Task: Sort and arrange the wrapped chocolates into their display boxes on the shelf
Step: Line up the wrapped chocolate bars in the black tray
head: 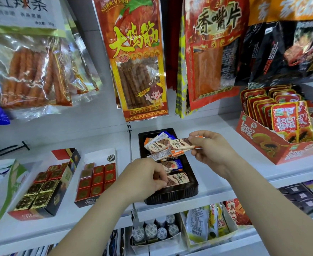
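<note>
A black display tray (172,197) sits on the white shelf and holds several wrapped chocolate bars. My right hand (213,150) is raised over the tray's back half and pinches a bunch of orange-ended chocolate bars (167,146) by their right ends. My left hand (144,177) rests at the tray's front left, its fingers closed on a brown-and-white chocolate bar (178,180) lying in the tray. A blue-ended bar (172,165) lies between the two. More bars at the tray's back are partly hidden by the held bunch.
Left of the tray stand a box of red foil squares (96,179) and a box of gold and red squares (41,189). A red papaya snack carton (274,143) sits at the right. Snack bags hang above; bottles and packets fill the shelf below.
</note>
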